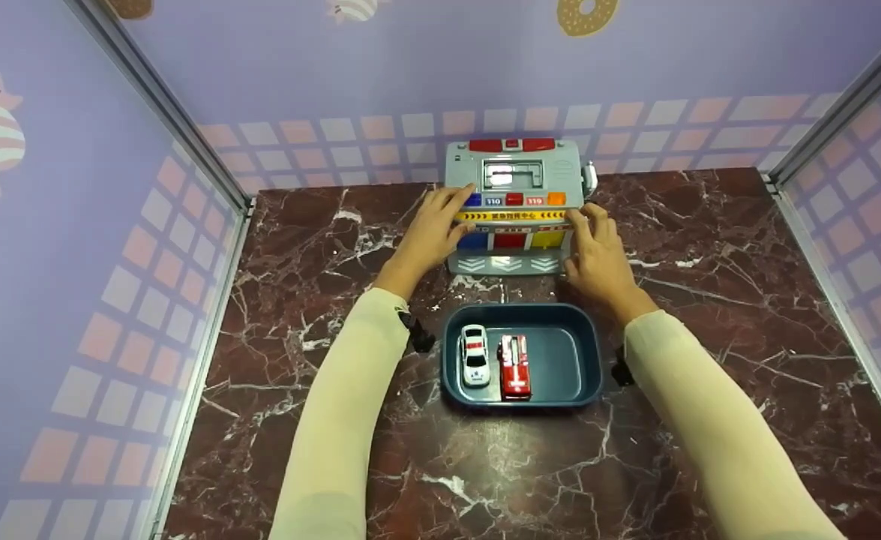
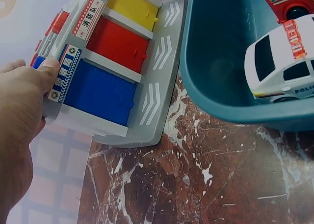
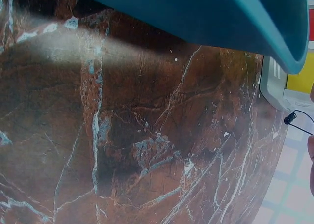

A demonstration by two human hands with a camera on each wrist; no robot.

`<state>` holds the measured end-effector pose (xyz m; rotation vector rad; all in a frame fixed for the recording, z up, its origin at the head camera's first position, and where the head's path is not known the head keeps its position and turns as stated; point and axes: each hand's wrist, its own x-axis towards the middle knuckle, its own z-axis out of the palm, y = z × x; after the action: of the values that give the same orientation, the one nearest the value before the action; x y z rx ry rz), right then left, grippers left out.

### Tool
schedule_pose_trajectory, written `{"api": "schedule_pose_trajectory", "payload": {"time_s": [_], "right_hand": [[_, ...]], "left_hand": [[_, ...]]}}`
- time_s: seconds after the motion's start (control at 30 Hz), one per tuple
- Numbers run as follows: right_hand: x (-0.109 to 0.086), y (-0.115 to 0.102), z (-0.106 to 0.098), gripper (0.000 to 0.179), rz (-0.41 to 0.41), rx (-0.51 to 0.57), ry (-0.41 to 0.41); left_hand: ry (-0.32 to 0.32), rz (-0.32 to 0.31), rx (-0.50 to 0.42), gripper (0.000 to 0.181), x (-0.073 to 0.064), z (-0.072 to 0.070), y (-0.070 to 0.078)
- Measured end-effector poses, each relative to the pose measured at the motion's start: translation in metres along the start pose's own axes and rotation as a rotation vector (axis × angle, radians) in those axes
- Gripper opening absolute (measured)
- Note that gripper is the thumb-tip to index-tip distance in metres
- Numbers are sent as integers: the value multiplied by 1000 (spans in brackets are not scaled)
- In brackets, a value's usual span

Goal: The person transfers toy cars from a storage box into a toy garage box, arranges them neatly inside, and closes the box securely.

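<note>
A grey toy garage (image 1: 515, 262) with blue, red and yellow doors stands against the back wall. My left hand (image 1: 429, 229) grips its left edge, with a finger by the blue button (image 1: 473, 200) and the thumb lower at the front. In the left wrist view, the left hand (image 2: 22, 101) covers the garage's upper corner. At the opposite edge, my right hand (image 1: 601, 251) holds the garage with bent fingers; its fingertips barely enter the right wrist view. Near them there is a thin black coiled cord (image 3: 290, 118), whose far end is hidden.
In front of the garage sits a dark blue-green tray (image 1: 582, 394). A white police car (image 1: 474, 360) and a red fire truck (image 1: 515, 379) lie in its left half. Purple patterned walls enclose the dark red marbled tabletop (image 1: 298, 420) on three sides.
</note>
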<state>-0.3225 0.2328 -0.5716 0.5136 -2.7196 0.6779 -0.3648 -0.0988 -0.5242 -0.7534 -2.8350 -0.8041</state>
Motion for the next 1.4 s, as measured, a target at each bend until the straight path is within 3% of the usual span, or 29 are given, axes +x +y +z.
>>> {"api": "schedule_pose_trajectory", "payload": {"time_s": [0.23, 0.6, 0.83, 1.0, 1.17, 1.4], "right_hand": [[4, -3, -5, 77, 19, -27, -20], [16, -10, -30, 63, 16, -72, -65], [28, -22, -38, 64, -64, -100, -69], [35, -31, -38, 66, -122, -109, -95], [37, -37, -37, 71, -145, -94, -137], [44, -41, -38, 74, -155, -93, -190]], "left_hand": [[18, -37, 15, 70, 3, 0, 1], [25, -90, -65, 77, 7, 2, -3], [23, -112, -80, 69, 4, -2, -6], [24, -107, -34, 63, 3, -8, -6], [-5, -120, 16, 61, 3, -12, -4], [20, -144, -15, 62, 3, -7, -5]]}}
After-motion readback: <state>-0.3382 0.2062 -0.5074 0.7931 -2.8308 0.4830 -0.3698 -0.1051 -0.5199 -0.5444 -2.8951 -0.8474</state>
